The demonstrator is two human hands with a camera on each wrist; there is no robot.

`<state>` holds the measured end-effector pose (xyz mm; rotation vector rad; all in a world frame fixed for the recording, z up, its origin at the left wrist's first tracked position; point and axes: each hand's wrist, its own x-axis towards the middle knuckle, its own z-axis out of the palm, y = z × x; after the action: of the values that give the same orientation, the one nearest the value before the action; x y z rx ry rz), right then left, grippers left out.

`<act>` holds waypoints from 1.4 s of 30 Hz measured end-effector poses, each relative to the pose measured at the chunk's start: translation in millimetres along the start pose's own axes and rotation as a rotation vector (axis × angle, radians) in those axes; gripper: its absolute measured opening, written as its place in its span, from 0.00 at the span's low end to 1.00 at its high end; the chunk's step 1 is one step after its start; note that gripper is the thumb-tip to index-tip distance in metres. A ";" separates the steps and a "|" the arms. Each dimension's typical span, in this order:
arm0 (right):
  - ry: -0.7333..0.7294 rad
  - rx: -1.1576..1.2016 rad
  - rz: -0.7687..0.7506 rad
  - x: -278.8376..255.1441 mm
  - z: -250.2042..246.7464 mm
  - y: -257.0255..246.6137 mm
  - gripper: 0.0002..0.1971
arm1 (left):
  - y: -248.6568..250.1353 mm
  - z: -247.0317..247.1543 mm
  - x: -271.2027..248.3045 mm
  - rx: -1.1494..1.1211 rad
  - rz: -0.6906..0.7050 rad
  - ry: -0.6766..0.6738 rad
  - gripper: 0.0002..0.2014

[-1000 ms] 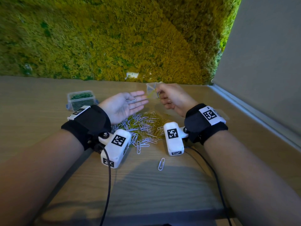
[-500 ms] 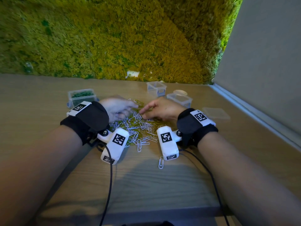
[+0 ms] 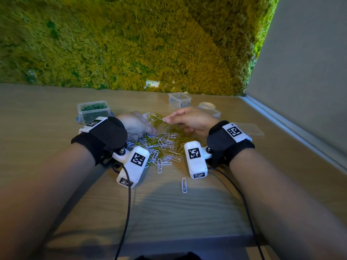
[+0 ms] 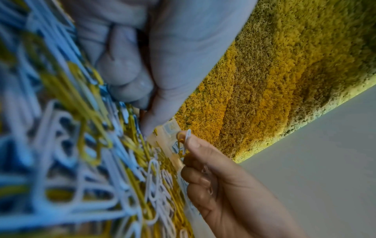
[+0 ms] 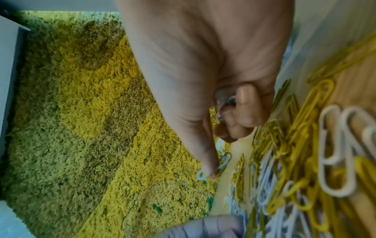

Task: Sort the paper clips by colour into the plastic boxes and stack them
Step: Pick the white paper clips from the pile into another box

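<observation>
A pile of white and yellow paper clips (image 3: 163,143) lies on the wooden table between my hands. My right hand (image 3: 166,120) hovers just above the pile's far side and pinches one white paper clip (image 3: 164,119) between thumb and forefinger; the same clip (image 5: 220,162) shows in the right wrist view. My left hand (image 3: 150,130) lies palm down on the pile's left part. Its fingers (image 4: 126,77) curl into the palm around a thin wire, apparently a white clip, and the thumb tip touches the pile.
A clear box of green clips (image 3: 93,111) stands to the left behind my left wrist. An empty clear box (image 3: 179,99) and another clear box (image 3: 211,111) stand at the back; a flat lid (image 3: 247,128) lies right. One stray white clip (image 3: 184,184) lies near me. A moss wall rises behind.
My right hand let go of the clear box at the back, came down to the pile and lifted one white clip. My left hand turned palm down onto the pile, fingers curling.
</observation>
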<state>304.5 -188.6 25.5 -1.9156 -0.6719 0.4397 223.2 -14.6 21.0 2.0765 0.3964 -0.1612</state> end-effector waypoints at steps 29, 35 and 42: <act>-0.120 -0.575 0.095 -4.8 -9.9 -7.1 0.09 | 17.3 -4.1 -11.8 -0.888 0.107 -0.107 0.05; -0.123 -0.171 0.138 -4.3 -18.5 -7.5 0.12 | 11.6 -6.4 -10.3 -0.683 0.125 -0.089 0.13; -0.222 0.125 0.193 -4.9 -20.6 -4.7 0.13 | 5.7 -5.1 -11.7 -0.049 0.089 -0.104 0.03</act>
<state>311.3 -204.7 38.4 -1.8355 -0.5891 0.8071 214.0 -15.4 31.5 2.0238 0.2414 -0.2037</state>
